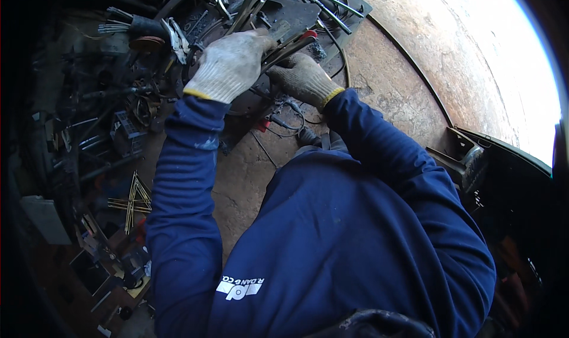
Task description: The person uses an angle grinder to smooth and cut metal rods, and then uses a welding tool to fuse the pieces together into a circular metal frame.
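While both gloved hands work together, the left hand (231,64) and right hand (303,78) grip one red-tipped locking pliers (288,47) over two metal rods (332,6).

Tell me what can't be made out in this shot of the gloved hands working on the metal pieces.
- Left hand, head view: fingertips curl over the dark metal strips, so the grip is hidden.
- Right hand, head view: palm and fingers sit under the strips and the left hand.
- Clutter of tools, left of the picture: too dark and small to identify.
- Upper right floor: washed out by glare.
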The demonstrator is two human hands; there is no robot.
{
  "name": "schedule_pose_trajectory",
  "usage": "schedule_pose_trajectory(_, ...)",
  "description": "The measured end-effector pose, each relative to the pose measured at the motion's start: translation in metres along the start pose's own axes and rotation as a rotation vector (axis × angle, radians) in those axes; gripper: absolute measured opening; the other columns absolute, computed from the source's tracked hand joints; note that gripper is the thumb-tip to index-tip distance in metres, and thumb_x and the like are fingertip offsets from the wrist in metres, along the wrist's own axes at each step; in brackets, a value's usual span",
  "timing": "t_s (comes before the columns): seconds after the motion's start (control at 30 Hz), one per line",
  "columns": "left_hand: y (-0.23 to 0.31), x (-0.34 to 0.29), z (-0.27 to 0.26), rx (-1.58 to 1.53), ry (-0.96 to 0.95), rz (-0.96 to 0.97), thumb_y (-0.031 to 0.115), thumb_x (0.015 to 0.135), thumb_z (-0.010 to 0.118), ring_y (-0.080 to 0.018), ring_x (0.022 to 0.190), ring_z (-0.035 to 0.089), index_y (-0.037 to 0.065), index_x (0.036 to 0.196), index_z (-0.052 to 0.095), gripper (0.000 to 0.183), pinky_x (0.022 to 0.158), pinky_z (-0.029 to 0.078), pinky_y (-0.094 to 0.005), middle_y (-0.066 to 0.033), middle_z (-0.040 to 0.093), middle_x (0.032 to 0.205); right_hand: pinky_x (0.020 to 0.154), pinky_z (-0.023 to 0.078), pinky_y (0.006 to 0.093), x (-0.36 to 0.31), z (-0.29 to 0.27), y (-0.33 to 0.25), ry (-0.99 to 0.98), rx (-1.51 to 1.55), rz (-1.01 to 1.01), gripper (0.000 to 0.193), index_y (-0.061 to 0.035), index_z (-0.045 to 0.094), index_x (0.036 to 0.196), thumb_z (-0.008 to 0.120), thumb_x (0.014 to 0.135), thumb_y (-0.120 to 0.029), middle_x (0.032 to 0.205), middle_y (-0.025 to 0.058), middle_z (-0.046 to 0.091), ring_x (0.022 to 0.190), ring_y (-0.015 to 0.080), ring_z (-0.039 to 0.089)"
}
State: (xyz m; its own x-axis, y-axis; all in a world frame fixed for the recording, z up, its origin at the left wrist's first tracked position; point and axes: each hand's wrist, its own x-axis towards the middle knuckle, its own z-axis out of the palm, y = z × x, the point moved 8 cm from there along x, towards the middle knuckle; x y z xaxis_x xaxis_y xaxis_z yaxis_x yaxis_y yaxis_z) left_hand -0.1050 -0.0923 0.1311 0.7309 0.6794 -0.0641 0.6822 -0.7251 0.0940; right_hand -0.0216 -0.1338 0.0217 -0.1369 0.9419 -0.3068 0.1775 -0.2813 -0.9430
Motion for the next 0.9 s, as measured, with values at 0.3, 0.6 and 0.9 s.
schedule_pose_trajectory(0.3,0.102,-0.061,-0.046,-0.628,0.510,0.118,0.021,0.097,0.064,-0.0369,0.109,0.067,0.000,0.125,0.063,0.035,0.093,0.055,-0.0424,-0.0186,0.069,0.112,0.068,0.053,0.0325,-0.069,-0.055,0.025,0.337,0.133,-0.266,0.027,-0.0009,0.068,0.105,0.064,0.096,-0.026,0.086,0.0115,0.070,0.077,0.0177,0.068)
schedule_pose_trajectory(0.6,0.103,-0.001,0.053,-0.755,0.435,-0.319,0.020,0.098,0.060,-0.0382,0.102,0.068,-0.004,0.129,0.059,0.039,0.087,0.054,-0.0448,-0.0203,0.069,0.111,0.086,0.054,0.0430,-0.095,-0.054,0.031,-0.158,-0.286,-0.402,0.033,-0.0062,0.065,0.113,0.070,0.086,-0.024,0.103,0.0168,0.069,0.100,0.0367,0.066)
schedule_pose_trajectory(0.9,0.104,0.024,0.090,-0.803,0.169,-0.631,0.016,0.098,0.056,-0.0309,0.082,0.069,-0.003,0.112,0.065,0.026,0.073,0.055,-0.0416,-0.0154,0.070,0.089,0.102,0.049,0.0390,0.023,-0.116,0.238,-0.398,-0.339,0.418,0.072,-0.0040,0.054,0.140,0.071,0.087,-0.049,0.125,0.0201,0.068,0.119,0.0301,0.064)
